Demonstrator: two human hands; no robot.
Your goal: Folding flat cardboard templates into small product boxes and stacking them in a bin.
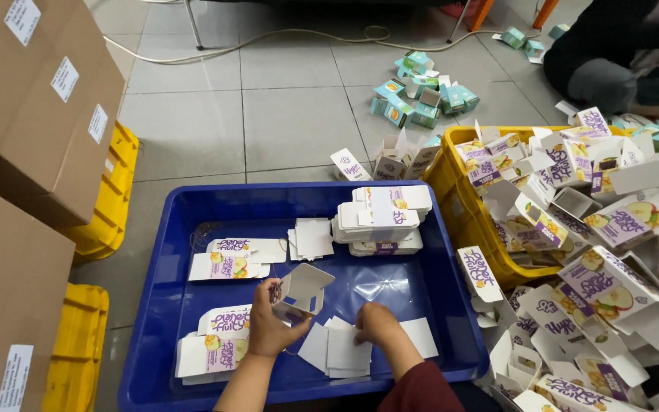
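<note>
On the grey tiled floor (284, 114), listed by size. Brown cardboard cartons (32, 99) with white labels, stacked at left over yellow crates (108, 206). One blue plastic tub (169, 252), centre, holding the work. One yellow crate (467, 214) at right, heaped and overflowing with opened white-and-purple fruit-print cartons (596, 229). A seated person in dark clothing (619, 53), top right, apart from the wearer. A scatter of teal boxes (421, 95) on the floor beyond the tub. Inside the tub: a stack of flattened cartons (383, 217) at the back right; flat printed cartons (234, 259) at left; loose white card inserts (341, 347) near the front. Left hand (268, 328), fingers closed around the lower edge of a part-folded small white carton (303, 290), held up over the tub's middle. Right hand (375, 320), palm down, fingers pressed onto the white card inserts; whether it pinches one cannot be told.
</note>
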